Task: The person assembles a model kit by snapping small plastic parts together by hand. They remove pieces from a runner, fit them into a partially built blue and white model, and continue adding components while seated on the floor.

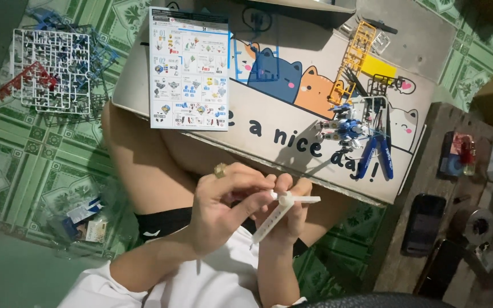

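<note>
My left hand (223, 208), with a ring on one finger, and my right hand (292, 214) meet over my lap. Together they pinch a long white plastic model part (283, 208) that has a short crossbar near its top. The left fingers grip the upper end and the right fingers wrap the shaft. Just beyond them, on a low table (281, 122) printed with cartoon cats, stands a small blue and white robot model (342, 129). Blue-handled nippers (376, 154) lie beside it.
An instruction sheet (189, 68) lies on the table's left part, with a yellow parts frame (352, 57) at the far right. White, blue and red parts frames (52, 68) and plastic bags (84, 222) lie on the green tiled floor. A dark phone (423, 223) rests on a wooden bench.
</note>
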